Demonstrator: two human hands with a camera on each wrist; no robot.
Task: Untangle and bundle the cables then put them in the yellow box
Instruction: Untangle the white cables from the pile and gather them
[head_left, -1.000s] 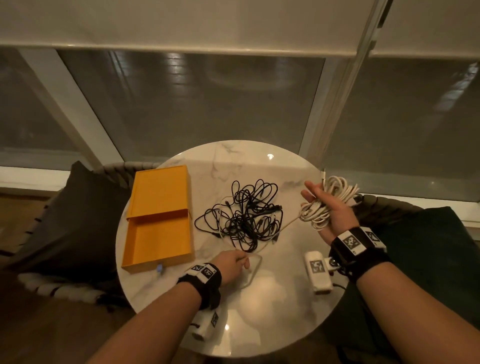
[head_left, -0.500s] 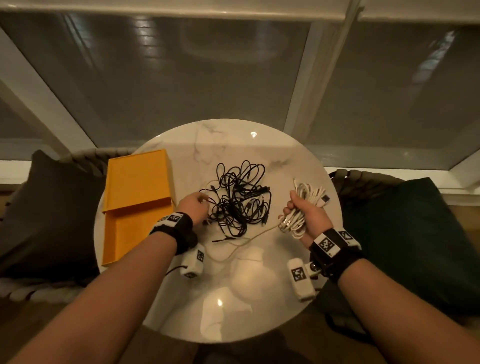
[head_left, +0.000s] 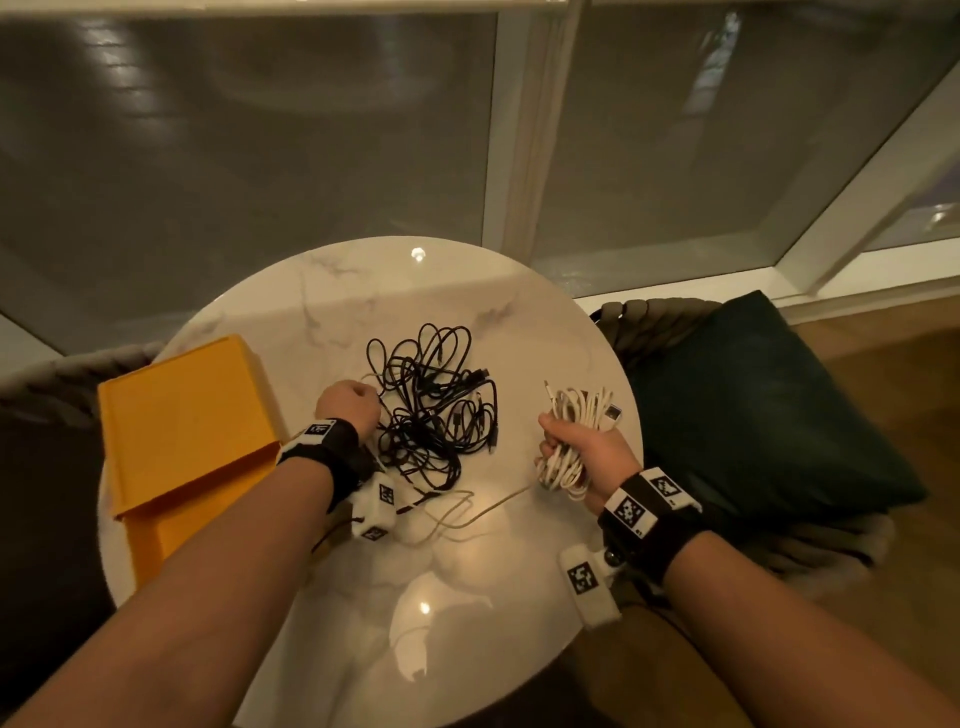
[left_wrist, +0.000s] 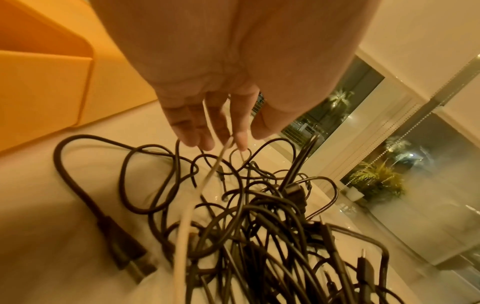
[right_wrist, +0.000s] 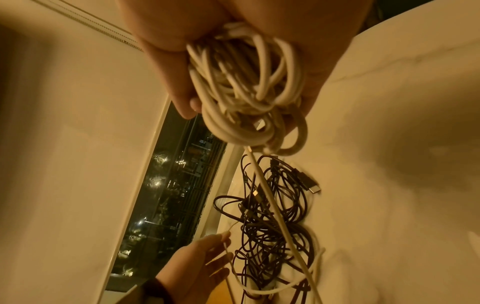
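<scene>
A tangle of black cables (head_left: 436, 415) lies in the middle of the round marble table (head_left: 415, 291). The yellow box (head_left: 182, 431) lies open at the table's left, its lid propped over the tray. My right hand (head_left: 558, 436) grips a coiled bundle of white cable (head_left: 576, 415) a little above the table's right side. One loose white strand (head_left: 467, 512) trails from it across the table to my left hand (head_left: 358, 392). In the left wrist view my left hand (left_wrist: 228, 139) pinches that strand (left_wrist: 210, 176) at the tangle's left edge, beside the box.
A dark green cushion (head_left: 769, 405) on a woven chair sits to the right of the table, and a dark cushion (head_left: 47, 467) to the left. Large windows stand behind. The table's near half (head_left: 441, 597) carries only the loose white strand.
My left hand moved from the table's front up to the tangle's left edge. My right hand went from open-palmed to gripping the white bundle and came down lower. The head view tilted downward.
</scene>
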